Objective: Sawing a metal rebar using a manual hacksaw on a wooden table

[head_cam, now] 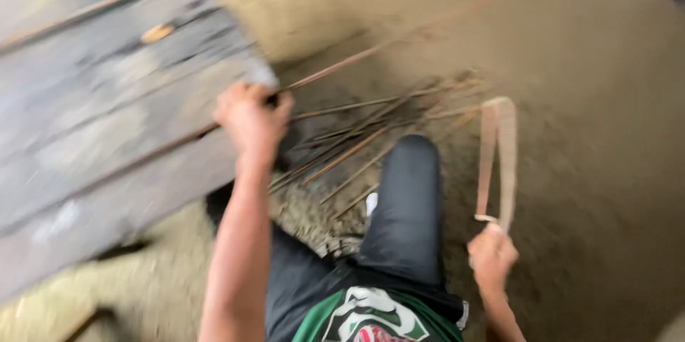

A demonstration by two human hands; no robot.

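My left hand (251,117) is closed around the near end of a long thin stick (342,64) at the corner of a weathered grey wooden platform (107,121). In my right hand (491,255), low at the right, I grip a flat pale strip (498,156) bent into a long narrow loop that stands upward from my fist. My right leg in dark trousers (408,206) stretches forward between the two hands. The picture is blurred by motion.
A loose pile of thin sticks and strips (371,128) lies on the dirt ground (585,99) ahead of my knee. Another long stick (107,3) lies along the top of the platform. A small pale chip (157,32) rests on the boards.
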